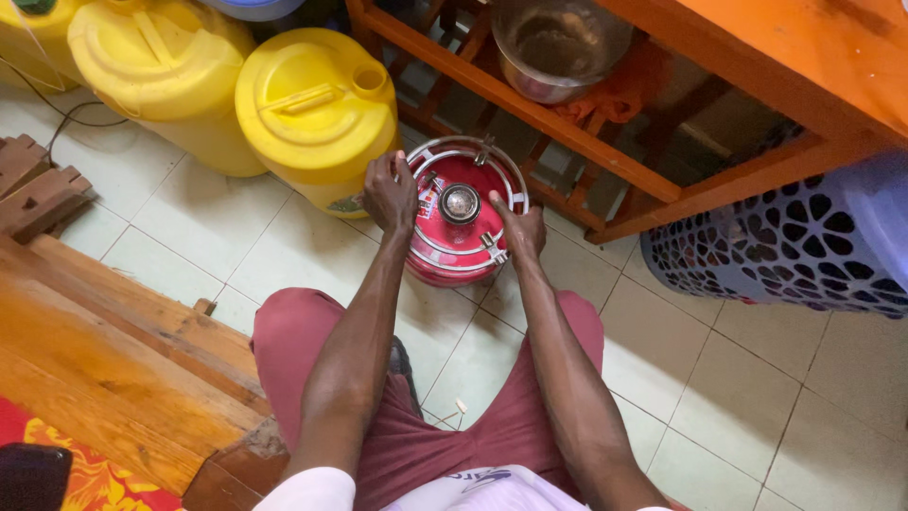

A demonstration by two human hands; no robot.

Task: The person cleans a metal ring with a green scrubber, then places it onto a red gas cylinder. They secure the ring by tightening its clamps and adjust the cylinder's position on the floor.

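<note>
Left hand point(390, 192) and right hand point(519, 230) grip the red gas cylinder point(461, 251) beside 2 yellow jerrycans point(312, 109).

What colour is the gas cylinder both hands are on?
Red, with a silver metal collar ring; the gas cylinder shows clearly in the head view.

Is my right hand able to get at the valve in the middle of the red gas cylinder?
Probably yes. The right hand rests on the red gas cylinder rim beside the valve, and nothing covers it.
</note>
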